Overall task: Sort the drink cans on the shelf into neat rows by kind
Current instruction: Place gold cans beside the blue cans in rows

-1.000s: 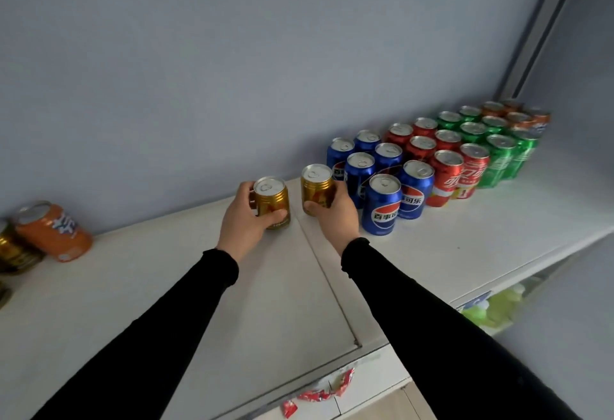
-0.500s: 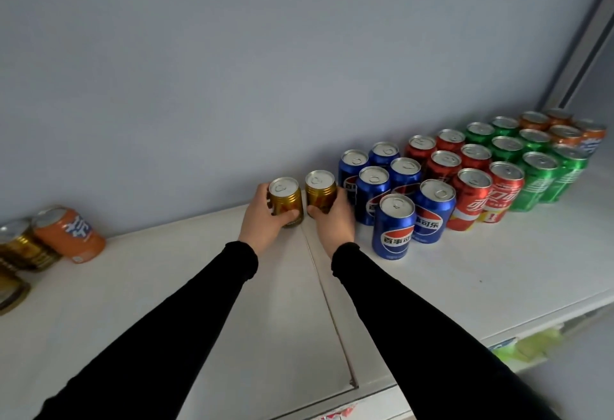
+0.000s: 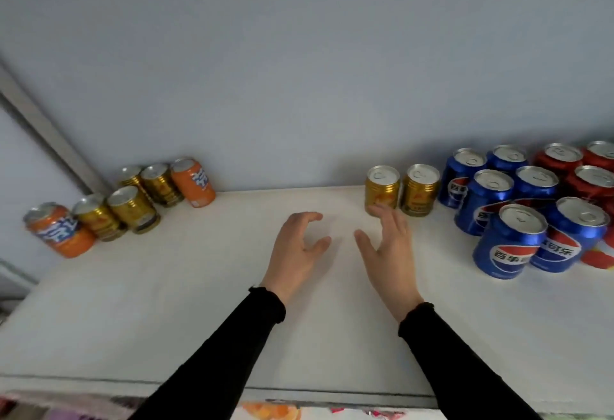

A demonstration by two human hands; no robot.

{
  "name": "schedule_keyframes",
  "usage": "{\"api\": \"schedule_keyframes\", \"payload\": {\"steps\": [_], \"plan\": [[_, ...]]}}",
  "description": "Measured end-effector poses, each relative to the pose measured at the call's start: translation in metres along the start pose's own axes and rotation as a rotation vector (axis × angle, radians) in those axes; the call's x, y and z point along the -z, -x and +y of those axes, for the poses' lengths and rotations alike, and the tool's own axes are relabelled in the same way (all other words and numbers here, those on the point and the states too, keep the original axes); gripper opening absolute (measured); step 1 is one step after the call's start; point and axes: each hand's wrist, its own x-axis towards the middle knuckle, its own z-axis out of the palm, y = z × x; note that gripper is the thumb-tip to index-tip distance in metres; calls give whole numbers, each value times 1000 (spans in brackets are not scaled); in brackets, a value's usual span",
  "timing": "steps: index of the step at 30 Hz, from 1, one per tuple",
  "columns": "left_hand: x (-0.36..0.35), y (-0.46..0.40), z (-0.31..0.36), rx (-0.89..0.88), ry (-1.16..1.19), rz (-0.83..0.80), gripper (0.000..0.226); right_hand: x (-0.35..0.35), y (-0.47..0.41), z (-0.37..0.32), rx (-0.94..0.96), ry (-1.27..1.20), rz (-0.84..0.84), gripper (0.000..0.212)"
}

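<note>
Hovering empty, fingers spread, the left hand [image 3: 298, 247] and right hand [image 3: 387, 247] are best reaching for the unsorted gold cans [image 3: 114, 212], gripping mid-body, keeping each upright

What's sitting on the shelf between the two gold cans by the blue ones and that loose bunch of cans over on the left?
Nothing: in the head view the white shelf is bare from the two gold cans to the left cluster.
</note>
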Motion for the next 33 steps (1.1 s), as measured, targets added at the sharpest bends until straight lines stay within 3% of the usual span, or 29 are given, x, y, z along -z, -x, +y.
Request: {"api": "schedule_keyframes", "payload": {"steps": [4,8,13,19,24,28,33], "plan": [[64,26,-32,12,-131,124,31,-48,11,-30,59,-36,-171,34],[129,42,-62,76,-141,265,32,-101,18,-73,100,-90,-269,29],[205,57,-106,147,-115,330,38,-182,27,-134,83,-178,-382,30],[290,62,-151,78,-239,337,47,-274,32,-205,5,-200,-478,47],[358,31,-162,-43,-601,331,57,-325,21,-234,-45,-205,-454,64],[388,-5,-163,-46,-814,224,65,-355,5,-245,-73,-214,-420,76],[405,-46,-164,173,-1159,-178,71,-390,-10,-254,-104,-206,-370,89]]}}
